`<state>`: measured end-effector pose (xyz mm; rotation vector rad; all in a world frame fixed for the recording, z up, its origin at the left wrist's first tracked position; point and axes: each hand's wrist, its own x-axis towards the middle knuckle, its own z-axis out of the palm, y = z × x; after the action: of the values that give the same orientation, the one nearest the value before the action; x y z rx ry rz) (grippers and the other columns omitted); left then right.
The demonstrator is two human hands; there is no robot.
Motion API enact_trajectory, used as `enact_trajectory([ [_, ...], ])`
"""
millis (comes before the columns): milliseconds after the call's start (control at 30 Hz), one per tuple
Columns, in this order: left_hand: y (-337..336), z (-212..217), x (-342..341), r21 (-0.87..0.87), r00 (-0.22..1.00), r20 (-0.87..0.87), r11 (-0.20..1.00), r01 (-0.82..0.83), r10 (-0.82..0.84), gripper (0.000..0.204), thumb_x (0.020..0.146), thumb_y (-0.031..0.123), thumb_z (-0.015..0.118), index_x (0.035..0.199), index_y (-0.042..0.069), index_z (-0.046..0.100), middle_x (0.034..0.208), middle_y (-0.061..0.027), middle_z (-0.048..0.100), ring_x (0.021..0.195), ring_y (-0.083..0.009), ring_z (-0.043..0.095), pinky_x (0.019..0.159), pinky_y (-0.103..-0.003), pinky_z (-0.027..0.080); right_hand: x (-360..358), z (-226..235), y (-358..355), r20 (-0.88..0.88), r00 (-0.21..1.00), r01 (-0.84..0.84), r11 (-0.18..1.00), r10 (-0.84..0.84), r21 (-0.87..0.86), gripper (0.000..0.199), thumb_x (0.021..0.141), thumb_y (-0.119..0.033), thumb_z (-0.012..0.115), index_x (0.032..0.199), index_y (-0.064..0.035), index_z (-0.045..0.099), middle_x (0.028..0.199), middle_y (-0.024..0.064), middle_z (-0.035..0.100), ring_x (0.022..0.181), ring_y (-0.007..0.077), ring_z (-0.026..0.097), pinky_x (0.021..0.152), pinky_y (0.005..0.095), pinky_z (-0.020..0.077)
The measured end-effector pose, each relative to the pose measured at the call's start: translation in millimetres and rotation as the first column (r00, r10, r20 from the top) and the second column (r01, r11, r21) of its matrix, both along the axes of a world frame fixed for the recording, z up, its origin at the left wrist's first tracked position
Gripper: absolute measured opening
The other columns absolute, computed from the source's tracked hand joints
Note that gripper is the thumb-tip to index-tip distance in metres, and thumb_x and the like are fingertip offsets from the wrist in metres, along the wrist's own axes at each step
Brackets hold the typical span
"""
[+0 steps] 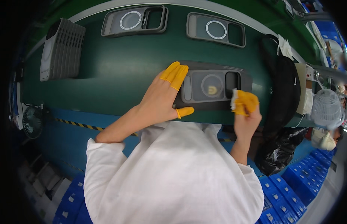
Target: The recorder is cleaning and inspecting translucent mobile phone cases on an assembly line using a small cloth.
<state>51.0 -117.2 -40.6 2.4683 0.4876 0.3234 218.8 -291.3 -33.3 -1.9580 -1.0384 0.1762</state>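
Phone case [212, 86] lengthwise left-right, left hand [162, 99] fingers flat steadying it, right hand [246, 112] pinching white cloth [234, 99]

A factory assembly line: a green conveyor belt [117, 74] carries identical phone cases [135, 20] at twelve o'clock, stacked blue crates [293, 186] sit at five o'clock, yellow finger cots [175, 74] cover the worker's fingers.

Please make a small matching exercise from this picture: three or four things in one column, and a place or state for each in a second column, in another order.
Things:
1. left hand
2. right hand
3. grey ribbed box
4. small fan

Places or states:
A. at the belt's far left
B. pinching a small white cloth
C. below the belt's left end
D. flat on the left end of the nearest phone case

Pairs: 1-D, 2-B, 3-A, 4-C
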Motion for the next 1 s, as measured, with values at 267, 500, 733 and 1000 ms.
enact_trajectory([
  [267, -3, -10, -5, -0.066, 0.997, 0.065, 0.997, -0.047, 0.051, 0.081, 0.060, 0.027, 0.075, 0.124, -0.005, 0.037, 0.120, -0.0220, 0.045, 0.116, -0.0346, 0.040, 0.098, -0.040, 0.032, -72, -10, 41, 0.307, 0.913, -0.216, 0.956, 0.269, -0.197, 0.028, 0.061, 0.005, 0.057, 0.088, 0.0082, 0.059, 0.095, 0.0207, 0.052, 0.081, 0.0333, 0.050, 0.073, 0.0375, 0.0431],
  [500, -3, -9, -6, -0.078, 0.993, 0.073, 0.993, -0.085, 0.090, 0.082, 0.057, 0.025, 0.077, 0.124, -0.003, 0.038, 0.117, -0.0223, 0.048, 0.112, -0.0351, 0.043, 0.097, -0.039, 0.033, -27, -10, 45, 0.429, 0.896, -0.028, 0.980, 0.112, -0.198, 0.030, 0.064, 0.007, 0.057, 0.095, 0.0053, 0.060, 0.092, 0.0181, 0.054, 0.081, 0.0319, 0.052, 0.073, 0.0364, 0.0446],
  [733, -2, -12, -6, -0.136, 0.991, 0.105, 0.988, -0.073, 0.088, 0.083, 0.055, 0.023, 0.077, 0.123, -0.005, 0.038, 0.115, -0.0230, 0.049, 0.107, -0.0341, 0.048, 0.096, -0.038, 0.035, -45, -8, 77, 0.332, 0.866, -0.302, 0.920, 0.374, -0.249, 0.030, 0.063, 0.005, 0.056, 0.093, 0.0008, 0.062, 0.097, 0.0154, 0.054, 0.082, 0.0304, 0.053, 0.071, 0.0354, 0.0460],
  [1000, -4, -16, -7, -0.064, 0.988, 0.124, 0.994, -0.086, 0.094, 0.085, 0.055, 0.023, 0.077, 0.125, -0.004, 0.036, 0.116, -0.0223, 0.049, 0.106, -0.0329, 0.049, 0.096, -0.037, 0.036, -28, 3, 57, 0.119, 0.723, -0.641, 0.725, 0.680, -0.251, 0.031, 0.065, 0.003, 0.055, 0.095, -0.0024, 0.062, 0.096, 0.0100, 0.056, 0.078, 0.0270, 0.052, 0.071, 0.0341, 0.0459],
])
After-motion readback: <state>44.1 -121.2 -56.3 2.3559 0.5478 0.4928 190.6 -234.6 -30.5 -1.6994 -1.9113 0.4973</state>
